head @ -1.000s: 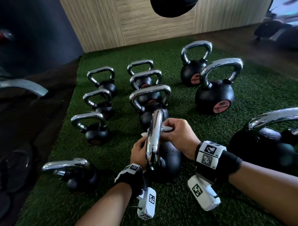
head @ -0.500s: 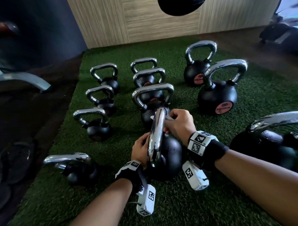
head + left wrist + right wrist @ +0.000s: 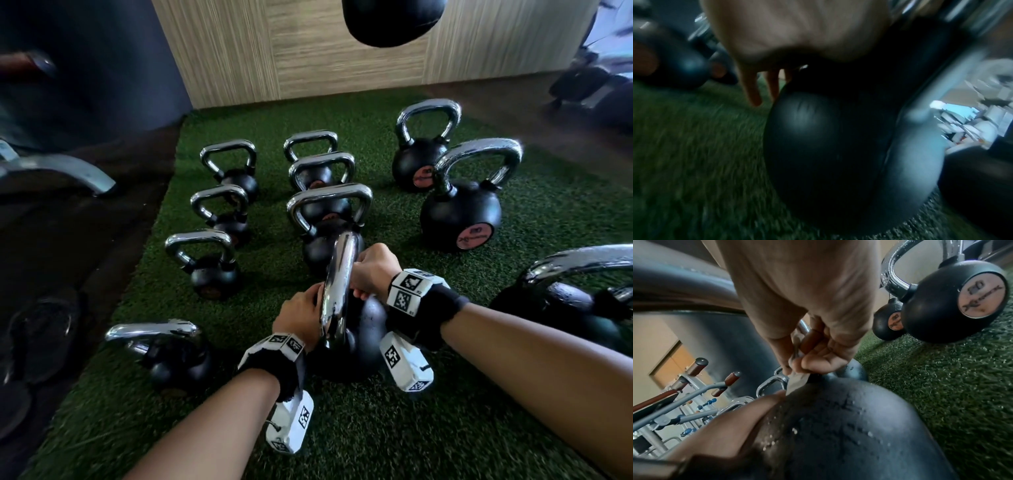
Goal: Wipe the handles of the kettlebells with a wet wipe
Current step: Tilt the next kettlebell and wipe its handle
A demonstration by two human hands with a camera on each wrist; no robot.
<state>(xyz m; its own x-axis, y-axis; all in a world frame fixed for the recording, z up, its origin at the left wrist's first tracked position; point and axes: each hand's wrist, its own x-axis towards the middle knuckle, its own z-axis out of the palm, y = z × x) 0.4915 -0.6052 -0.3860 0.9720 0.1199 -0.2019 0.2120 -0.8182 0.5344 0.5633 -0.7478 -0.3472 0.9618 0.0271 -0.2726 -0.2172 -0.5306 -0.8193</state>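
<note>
Both hands flank one kettlebell (image 3: 356, 339) handle (image 3: 337, 284), neighbours crowding beyond.

Dim indoor light; glare streaks the chrome handle (image 3: 337, 291). The head view bends and smears at its edges. The left wrist view is dark and motion-blurred; the right wrist view is sharper

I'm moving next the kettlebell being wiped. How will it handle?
Probably heavy: the kettlebell is a big solid ball. Its chrome handle may be slick, since droplets bead on the ball. On turf, it should stay put, not roll.
</note>
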